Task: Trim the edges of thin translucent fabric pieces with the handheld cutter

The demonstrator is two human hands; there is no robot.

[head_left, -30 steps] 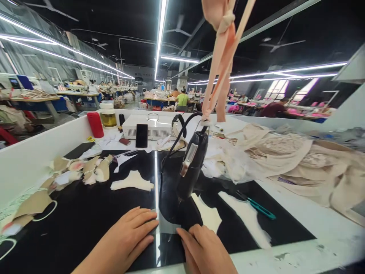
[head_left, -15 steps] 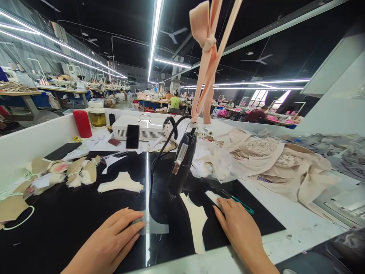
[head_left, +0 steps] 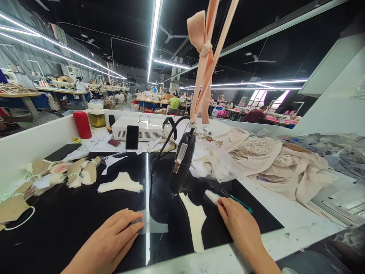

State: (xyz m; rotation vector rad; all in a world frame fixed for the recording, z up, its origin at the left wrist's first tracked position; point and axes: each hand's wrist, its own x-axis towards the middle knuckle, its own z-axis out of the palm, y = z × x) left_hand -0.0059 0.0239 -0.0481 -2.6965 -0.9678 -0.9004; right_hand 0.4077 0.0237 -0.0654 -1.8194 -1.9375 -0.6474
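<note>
My left hand (head_left: 118, 236) lies on the black work surface (head_left: 71, 217), fingers stretched over one end of a thin translucent grey cut piece (head_left: 158, 227). The piece's other end shows beyond my fingertips. On the right, my right hand (head_left: 239, 219) has thumb and fingers closed on the near end of a small white fabric piece (head_left: 212, 196); whether it is one layer or several is hidden. Between my hands lies a cream shaped fabric piece (head_left: 196, 224). A black handheld device (head_left: 182, 163) with a metal lever hangs above the surface, and teal-handled thread snips (head_left: 241, 203) lie beside my right hand.
Another cream piece (head_left: 121, 182) lies at the back left, near tied bundles of beige pieces (head_left: 76, 171). Beige lace fabric (head_left: 270, 152) is heaped at right. A white box (head_left: 125, 127), a phone (head_left: 132, 137) and a red container (head_left: 82, 125) stand behind. Pink straps (head_left: 203, 76) suspend the device.
My right thumb has drawn in against the fingers, closing on the white fabric piece, and the hand has turned slightly. My left hand stays in place on the grey piece.
</note>
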